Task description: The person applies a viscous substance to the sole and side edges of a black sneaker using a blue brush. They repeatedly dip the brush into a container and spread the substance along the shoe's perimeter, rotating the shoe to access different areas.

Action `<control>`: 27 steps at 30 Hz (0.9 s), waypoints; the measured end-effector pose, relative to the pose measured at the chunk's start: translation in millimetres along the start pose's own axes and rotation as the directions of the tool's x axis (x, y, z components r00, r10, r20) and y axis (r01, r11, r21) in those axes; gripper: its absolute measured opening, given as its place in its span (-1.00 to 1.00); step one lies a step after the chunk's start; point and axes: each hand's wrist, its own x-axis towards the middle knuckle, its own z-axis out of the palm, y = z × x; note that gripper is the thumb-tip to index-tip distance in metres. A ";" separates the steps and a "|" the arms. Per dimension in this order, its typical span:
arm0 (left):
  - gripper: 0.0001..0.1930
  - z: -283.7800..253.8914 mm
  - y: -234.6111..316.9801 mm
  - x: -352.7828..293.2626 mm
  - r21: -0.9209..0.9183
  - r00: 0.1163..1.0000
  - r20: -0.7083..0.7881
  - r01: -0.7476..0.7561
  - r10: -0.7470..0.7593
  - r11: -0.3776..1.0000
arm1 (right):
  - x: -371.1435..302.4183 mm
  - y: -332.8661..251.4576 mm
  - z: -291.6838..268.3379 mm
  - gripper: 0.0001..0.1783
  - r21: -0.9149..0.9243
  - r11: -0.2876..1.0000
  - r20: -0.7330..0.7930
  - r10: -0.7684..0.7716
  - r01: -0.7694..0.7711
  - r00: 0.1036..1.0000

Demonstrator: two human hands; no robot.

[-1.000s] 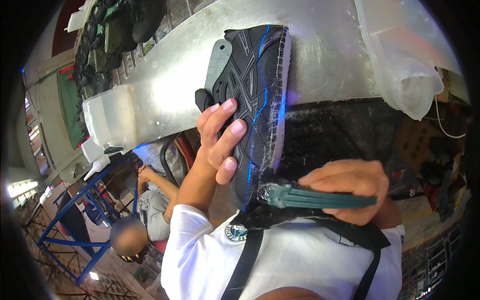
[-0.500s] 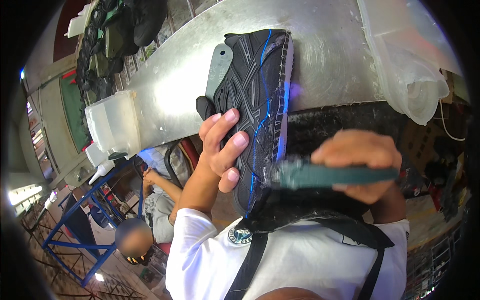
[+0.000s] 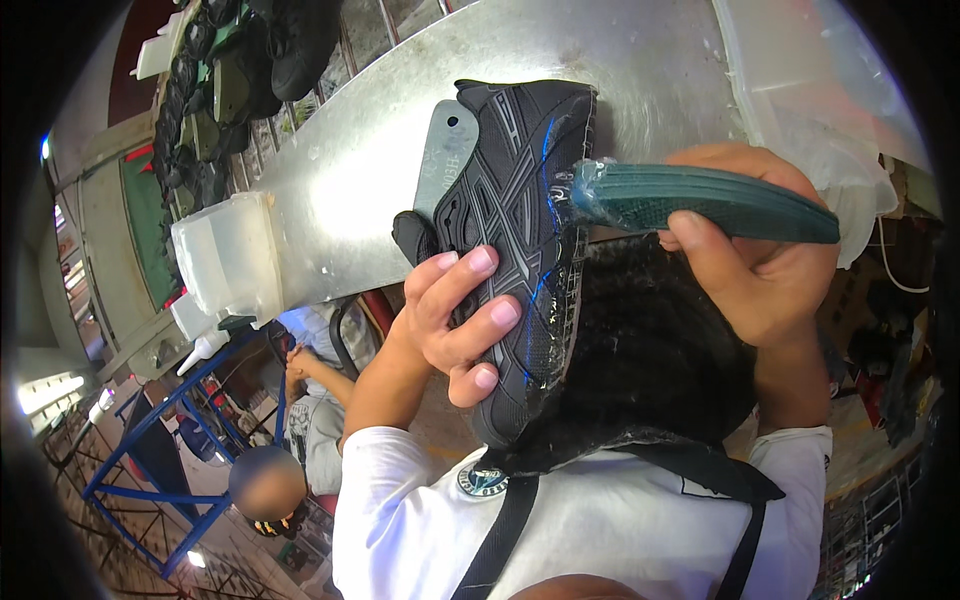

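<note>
A black shoe upper lies on its side, stretched over a grey-green last with a small hole. My left hand is closed around it from the left, fingers spread over the side panel. White stitching runs along the upper's right edge, and a broken bright blue line shows on the side just inside it. In my right hand is a brush with a dark green ridged handle. Its bristle end touches the upper's lower edge toward the far end.
Beneath the shoe's far end is a shiny metal bench. A clear plastic container stands at its left, and translucent plastic sheeting covers the right. Several dark shoes hang or lie at far left. Another person sits at left beyond a blue frame.
The brush has moved away from me along the upper's edge, toward the far end. The upper has shifted slightly toward me, and its blue line, nearly continuous before, now shows in broken pieces.
</note>
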 end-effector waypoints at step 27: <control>-0.49 0.5 3.0 3.0 0.038 1.000 -0.006 -0.002 0.002 0.999 | -54.2 -26.9 19.2 -0.75 -0.067 0.998 0.035 0.001 0.001 0.999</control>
